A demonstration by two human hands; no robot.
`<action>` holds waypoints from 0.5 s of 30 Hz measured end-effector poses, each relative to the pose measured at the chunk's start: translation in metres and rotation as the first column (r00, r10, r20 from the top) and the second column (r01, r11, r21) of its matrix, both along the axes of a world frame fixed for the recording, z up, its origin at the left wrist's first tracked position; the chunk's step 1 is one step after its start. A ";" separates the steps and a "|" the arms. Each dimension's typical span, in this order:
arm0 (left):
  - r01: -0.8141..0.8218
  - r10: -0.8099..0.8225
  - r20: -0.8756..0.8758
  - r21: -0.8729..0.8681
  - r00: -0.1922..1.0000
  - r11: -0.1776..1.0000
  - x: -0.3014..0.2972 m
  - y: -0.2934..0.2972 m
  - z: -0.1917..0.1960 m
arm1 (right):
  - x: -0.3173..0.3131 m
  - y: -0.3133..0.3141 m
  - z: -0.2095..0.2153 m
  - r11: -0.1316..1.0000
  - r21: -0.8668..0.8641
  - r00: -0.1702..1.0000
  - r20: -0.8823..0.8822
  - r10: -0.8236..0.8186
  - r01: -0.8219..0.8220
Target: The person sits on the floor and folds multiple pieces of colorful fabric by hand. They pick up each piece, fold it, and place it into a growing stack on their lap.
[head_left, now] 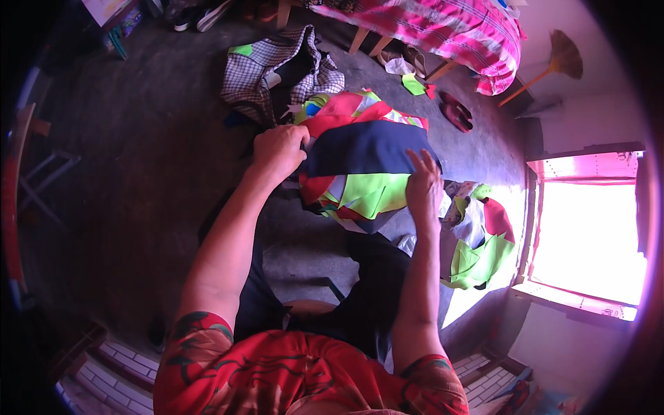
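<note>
A dark navy piece of cloth (366, 147) stretches between my hands, over a heap of scrap fabric. My left hand (279, 152) is closed at the cloth's left end, its fingertips curled in. Over the right end lies my right hand (425, 183), its fingers stretched out and slightly apart; its thumb is hard to make out. Lime green fabric (375, 195) shows below the navy cloth, and red fabric (349, 107) pokes out above it. More of the heap is hidden under the navy cloth.
Beyond the heap lies a checked cloth bag (242, 79). A second fabric pile (477, 259) sits at the right, near the bright window (588, 235). Shoes (455, 113) lie by a bed with a pink checked cover (443, 31). A broom (561, 59) leans against the wall.
</note>
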State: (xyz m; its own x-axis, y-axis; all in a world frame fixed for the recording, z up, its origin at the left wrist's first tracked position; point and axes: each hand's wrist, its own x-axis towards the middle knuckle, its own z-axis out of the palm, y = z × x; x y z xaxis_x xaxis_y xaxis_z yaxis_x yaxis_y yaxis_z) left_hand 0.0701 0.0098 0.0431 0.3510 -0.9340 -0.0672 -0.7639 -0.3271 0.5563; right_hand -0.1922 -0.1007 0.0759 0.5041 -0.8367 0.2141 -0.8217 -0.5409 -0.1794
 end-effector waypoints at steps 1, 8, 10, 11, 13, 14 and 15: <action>0.009 -0.009 0.013 0.037 1.000 0.999 0.003 0.003 0.002 | 0.008 0.013 0.000 1.000 0.016 0.999 0.044 0.024 -0.025; -0.216 0.054 -0.431 -0.338 0.901 0.916 0.002 -0.004 0.023 | 0.048 0.055 -0.028 0.770 0.585 0.807 0.567 -0.166 -0.253; -0.287 -0.160 -0.680 -0.494 0.716 0.821 0.003 -0.010 0.021 | 0.060 0.058 -0.028 0.657 0.644 0.697 0.674 -0.245 -0.392; -0.325 -0.177 -0.750 -0.470 0.638 0.821 0.001 -0.010 0.020 | 0.065 0.058 -0.029 0.596 0.657 0.636 0.713 -0.294 -0.461; -0.335 -0.240 -0.833 -0.441 0.499 0.832 -0.005 -0.015 0.022 | 0.071 0.056 -0.034 0.496 0.653 0.582 0.750 -0.316 -0.573; -0.338 -0.270 -0.865 -0.427 0.424 0.839 -0.006 -0.016 0.023 | 0.072 0.055 -0.038 0.444 0.643 0.553 0.765 -0.330 -0.624; -0.300 -0.268 -0.873 -0.405 0.408 0.864 -0.007 -0.014 0.027 | 0.076 0.055 -0.041 0.414 0.625 0.530 0.781 -0.332 -0.662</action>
